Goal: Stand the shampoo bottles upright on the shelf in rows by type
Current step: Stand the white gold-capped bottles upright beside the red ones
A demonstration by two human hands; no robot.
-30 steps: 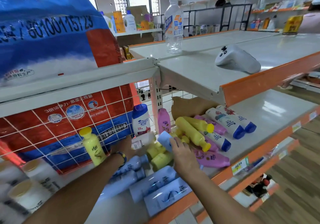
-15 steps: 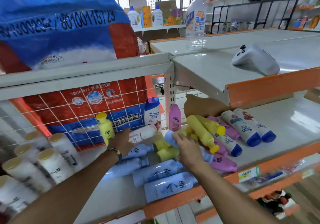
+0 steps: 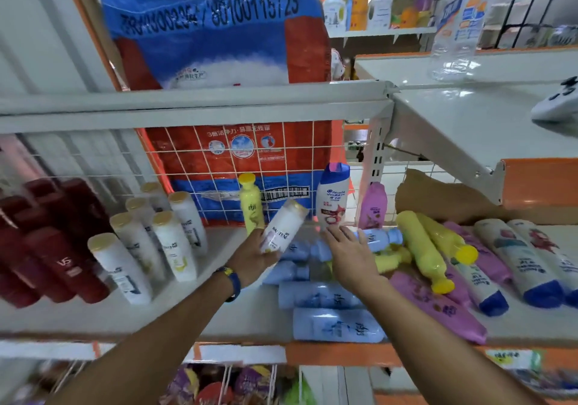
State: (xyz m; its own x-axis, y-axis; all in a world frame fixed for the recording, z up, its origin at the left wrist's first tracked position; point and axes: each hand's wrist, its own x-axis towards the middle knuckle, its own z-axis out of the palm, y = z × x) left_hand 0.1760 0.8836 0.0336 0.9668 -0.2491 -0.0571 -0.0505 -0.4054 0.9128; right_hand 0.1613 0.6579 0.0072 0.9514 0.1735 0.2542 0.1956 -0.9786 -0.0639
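We're gripping the white Pantene bottle (image 3: 283,228) by its lower end with our left hand (image 3: 253,257). The fingers are wrapping round it, so it's tilting in the air with the gold cap pointing to about 1 o'clock. Our right hand (image 3: 350,254) is holding nothing, with its fingers lying straight and spread over the pale blue bottles (image 3: 322,295) heaped at 3 o'clock from the Pantene one.

The bottle is hanging just above the shelf (image 3: 219,320), in front of the standing yellow bottle (image 3: 251,204). Its own kind, the white gold-capped row (image 3: 156,239), is standing at 9 o'clock from it, with the dark red bottles (image 3: 62,254) further out the same way.

Handling-wise we're guessing it's an easy one: stiff plastic, not fragile, probably a bit heavy if full. The glossy skin could be slippery (the blur isn't helping us judge that). We're thinking a hold round the middle of the body would suit it better, since that leaves the flat base free for setting down. The narrow base looks like the risk to us, because bumping a neighbour in that row could tip a few over.
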